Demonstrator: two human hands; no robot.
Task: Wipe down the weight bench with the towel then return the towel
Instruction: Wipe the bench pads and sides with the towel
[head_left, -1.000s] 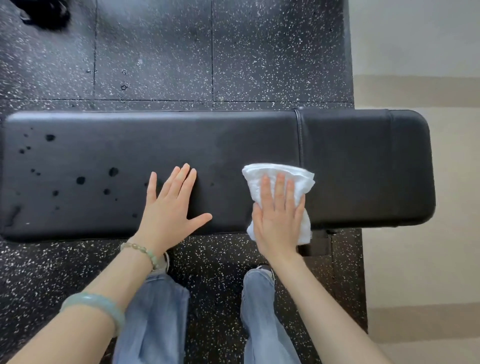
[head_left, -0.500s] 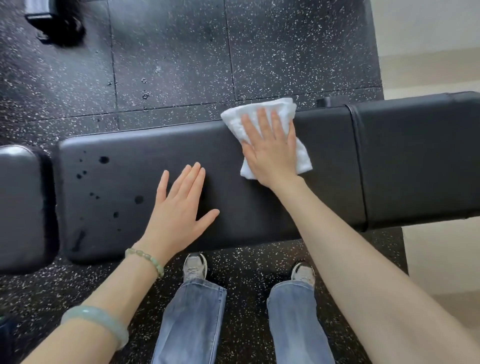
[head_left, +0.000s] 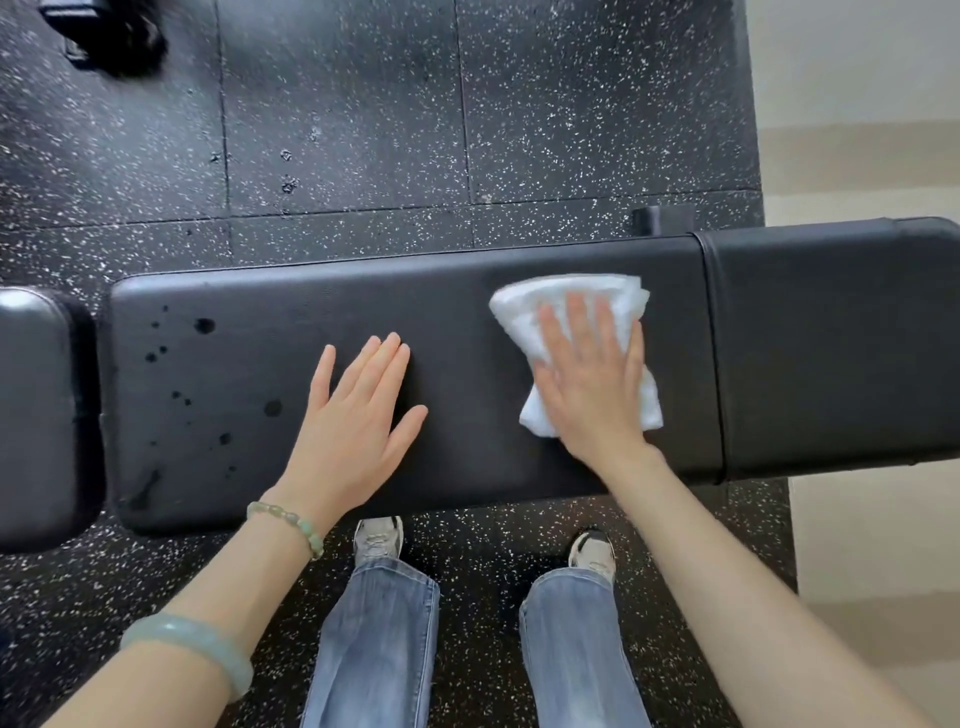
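Pressing white towel (head_left: 524, 306) onto weight bench (head_left: 467, 291), both hands flat.
Dark droplets (head_left: 204, 326) on bench's left end; left hand (head_left: 353, 421) rests mid-bench, fingers straight, slightly spread; right hand (head_left: 592, 384) presses folded towel on bench's right part, fingers straight, close together.

Counting: one folded white cloth towel (head_left: 519, 317), three black padded bench sections (head_left: 467, 322), two bare hands: left hand (head_left: 358, 415), right hand (head_left: 592, 384), two green wrist bracelets (head_left: 288, 519), two grey-white sneakers (head_left: 378, 535), two blue denim trouser legs (head_left: 374, 649)
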